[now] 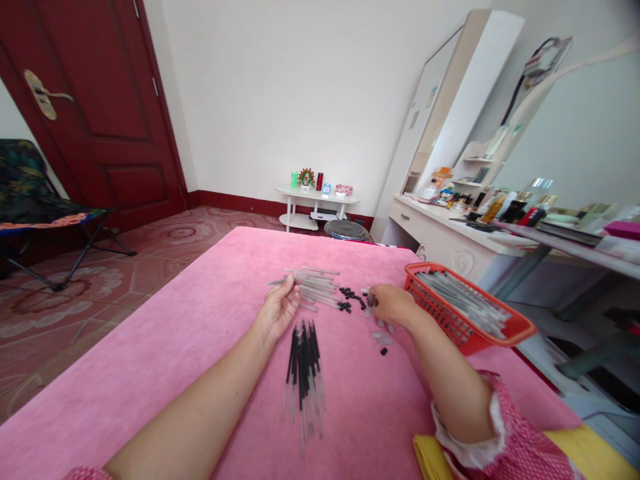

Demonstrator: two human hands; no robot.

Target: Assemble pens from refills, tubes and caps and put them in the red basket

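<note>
My left hand is closed around a slim, clear-grey pen barrel, its end poking out to the left past my thumb. Just beyond it lies a loose pile of clear pen barrels. My right hand is pinched low over small clear plastic pieces; whatever sits between its fingertips is too small to make out. Between the hands are several short black plugs, with one single black plug nearer me. A bundle of black ink refills lies in front, tips pointing away from me.
An orange-red plastic basket full of pen barrels stands on the right of the pink-covered table. Yellow cloth lies beside my right sleeve. Beyond the table's right side is a white dresser crowded with bottles.
</note>
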